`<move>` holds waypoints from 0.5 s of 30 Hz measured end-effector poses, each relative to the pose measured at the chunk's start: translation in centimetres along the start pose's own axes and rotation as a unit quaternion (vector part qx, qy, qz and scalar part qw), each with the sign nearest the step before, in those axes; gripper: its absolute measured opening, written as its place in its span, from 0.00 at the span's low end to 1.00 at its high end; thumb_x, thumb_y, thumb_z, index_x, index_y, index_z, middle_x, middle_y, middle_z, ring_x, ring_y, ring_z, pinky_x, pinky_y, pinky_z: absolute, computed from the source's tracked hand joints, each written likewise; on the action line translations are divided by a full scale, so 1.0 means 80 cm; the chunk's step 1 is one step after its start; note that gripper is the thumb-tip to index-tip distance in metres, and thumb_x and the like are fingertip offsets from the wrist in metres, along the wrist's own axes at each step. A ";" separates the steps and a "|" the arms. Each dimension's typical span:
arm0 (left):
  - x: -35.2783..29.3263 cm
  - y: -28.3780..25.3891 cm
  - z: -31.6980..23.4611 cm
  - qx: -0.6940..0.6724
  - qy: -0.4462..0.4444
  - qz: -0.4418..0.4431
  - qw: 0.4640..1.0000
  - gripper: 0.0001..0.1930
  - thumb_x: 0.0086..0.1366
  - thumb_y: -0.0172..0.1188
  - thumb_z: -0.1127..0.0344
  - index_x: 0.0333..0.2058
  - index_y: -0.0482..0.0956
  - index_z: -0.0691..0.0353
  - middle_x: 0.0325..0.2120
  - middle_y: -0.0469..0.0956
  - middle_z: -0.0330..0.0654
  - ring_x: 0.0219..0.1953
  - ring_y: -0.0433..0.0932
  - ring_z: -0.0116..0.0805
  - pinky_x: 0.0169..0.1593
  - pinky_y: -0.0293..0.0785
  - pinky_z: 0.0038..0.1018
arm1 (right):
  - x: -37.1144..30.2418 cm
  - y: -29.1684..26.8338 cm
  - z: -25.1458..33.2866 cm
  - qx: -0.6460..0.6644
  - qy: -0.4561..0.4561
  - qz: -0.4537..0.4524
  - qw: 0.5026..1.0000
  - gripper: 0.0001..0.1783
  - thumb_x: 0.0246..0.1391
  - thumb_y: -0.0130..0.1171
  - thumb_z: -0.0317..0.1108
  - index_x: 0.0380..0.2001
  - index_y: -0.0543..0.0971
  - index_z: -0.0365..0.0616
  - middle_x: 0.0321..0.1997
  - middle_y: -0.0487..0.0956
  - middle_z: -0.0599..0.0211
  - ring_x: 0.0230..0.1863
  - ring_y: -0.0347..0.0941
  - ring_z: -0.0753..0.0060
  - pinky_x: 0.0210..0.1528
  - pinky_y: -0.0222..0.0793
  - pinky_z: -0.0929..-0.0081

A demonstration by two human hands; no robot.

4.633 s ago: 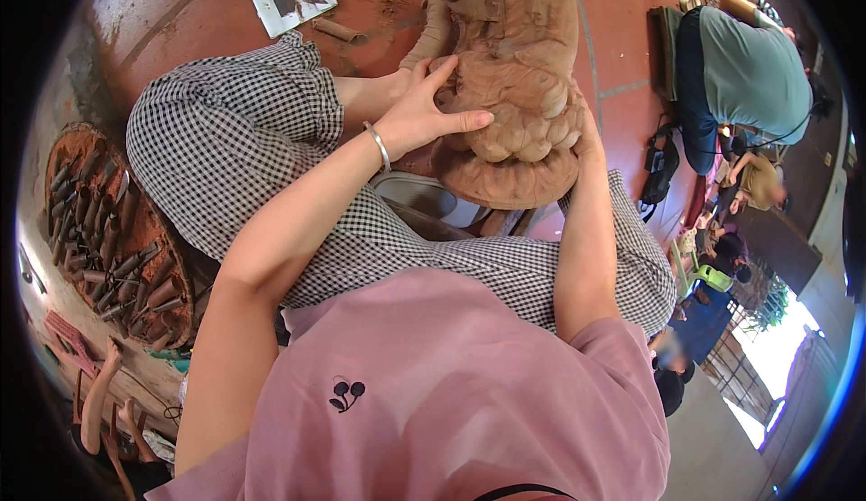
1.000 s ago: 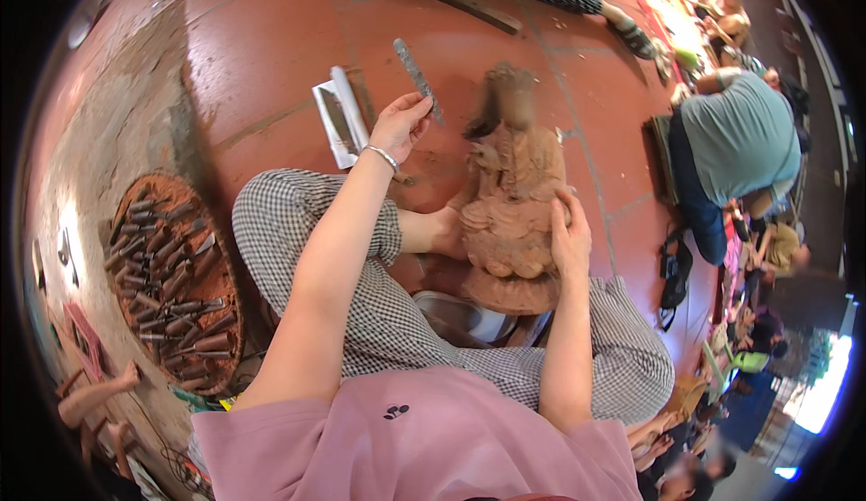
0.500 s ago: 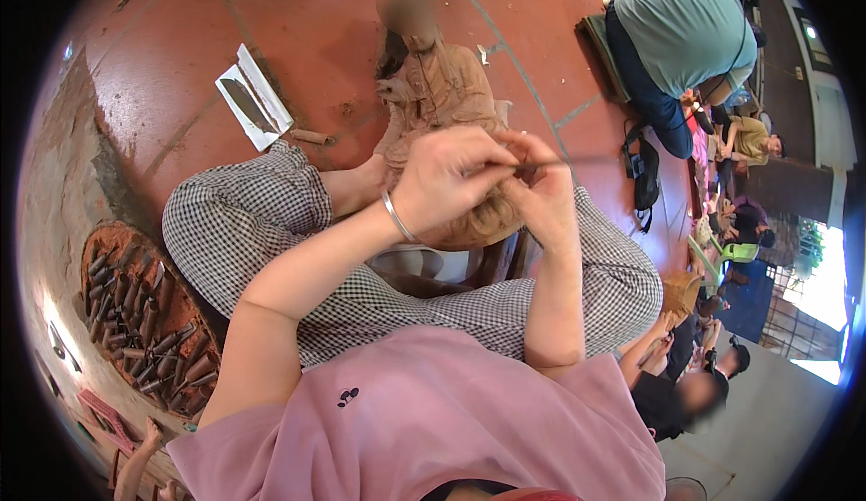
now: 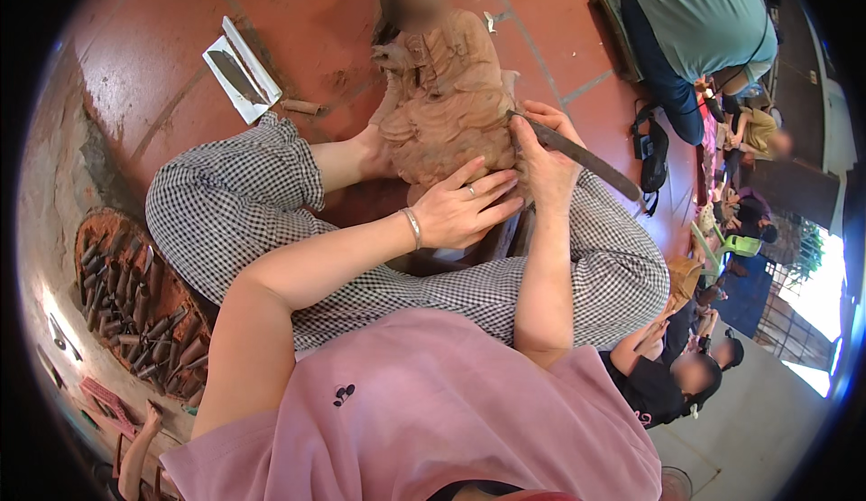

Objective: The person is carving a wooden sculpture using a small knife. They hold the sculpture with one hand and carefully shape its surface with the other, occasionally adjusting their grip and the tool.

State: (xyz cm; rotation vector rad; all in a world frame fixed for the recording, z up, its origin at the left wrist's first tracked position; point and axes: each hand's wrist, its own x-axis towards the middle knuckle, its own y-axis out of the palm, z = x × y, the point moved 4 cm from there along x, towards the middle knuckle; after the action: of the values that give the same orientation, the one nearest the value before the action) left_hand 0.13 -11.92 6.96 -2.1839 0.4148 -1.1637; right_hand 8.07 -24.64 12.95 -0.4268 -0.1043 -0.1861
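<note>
Two hands are working at one brown carved figure. Item one: the right hand [image 4: 548,167] is gripping a flat dark tool [image 4: 588,156], thumb and fingers closing on it near one end. Item two: the left hand [image 4: 458,211] is resting on the lower carving, fingers extended and slightly parted, pressing rather than clasping; a ring [image 4: 470,191] is showing on one finger and a silver bracelet [image 4: 414,228] at the wrist.

Principal piece: the carved figure [image 4: 442,131] is sitting between the person's bent legs, in checked trousers [image 4: 239,196], beside a bare foot [image 4: 368,147]. Its head end is pointing away from the person, its base toward them, its front facing them; its long axis is running almost straight up the view. Whether it is leaning back, one cannot tell. The tool is lying aslant, near end at the figure's flank, far end pointing out to the lower right; contact is not showing clearly.

Condition: garment folds and rounded lower forms are already reading as shaped, so the carving is seemingly well advanced; how much is remaining, the view is not telling.

Outlying: a white packet [image 4: 256,112] is lying on the red floor [image 4: 311,14]; a round basket [image 4: 104,227] is holding many hand tools [image 4: 140,298].
</note>
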 end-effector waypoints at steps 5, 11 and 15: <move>-0.004 0.005 0.001 0.030 0.007 -0.005 1.000 0.30 0.50 0.65 0.56 0.56 0.76 0.44 0.54 0.76 0.37 0.63 0.66 0.27 0.73 0.34 0.49 | 0.002 -0.002 0.005 -0.042 0.026 0.054 0.997 0.09 0.47 0.69 0.27 0.29 0.80 0.33 0.49 0.80 0.57 0.44 0.77 0.71 0.47 0.74 0.73; -0.006 0.005 0.004 -0.030 0.010 -0.007 0.999 0.29 0.50 0.65 0.57 0.54 0.76 0.49 0.52 0.76 0.41 0.60 0.70 0.31 0.72 0.45 0.46 | -0.013 0.028 0.036 -0.256 -0.145 0.081 0.952 0.09 0.44 0.70 0.28 0.31 0.83 0.39 0.53 0.78 0.55 0.47 0.78 0.59 0.48 0.74 0.70; -0.006 0.005 0.004 -0.011 0.014 -0.009 1.000 0.30 0.49 0.65 0.54 0.54 0.76 0.50 0.52 0.77 0.39 0.59 0.71 0.29 0.71 0.45 0.46 | -0.007 0.024 0.034 -0.281 -0.129 0.093 0.946 0.09 0.44 0.69 0.28 0.32 0.83 0.40 0.52 0.80 0.54 0.48 0.79 0.59 0.48 0.75 0.68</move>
State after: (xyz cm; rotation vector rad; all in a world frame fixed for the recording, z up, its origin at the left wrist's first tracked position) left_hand 0.16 -11.84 6.28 -2.1957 0.4225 -1.2065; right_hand 7.78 -21.69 14.60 -1.0278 -0.2710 0.0328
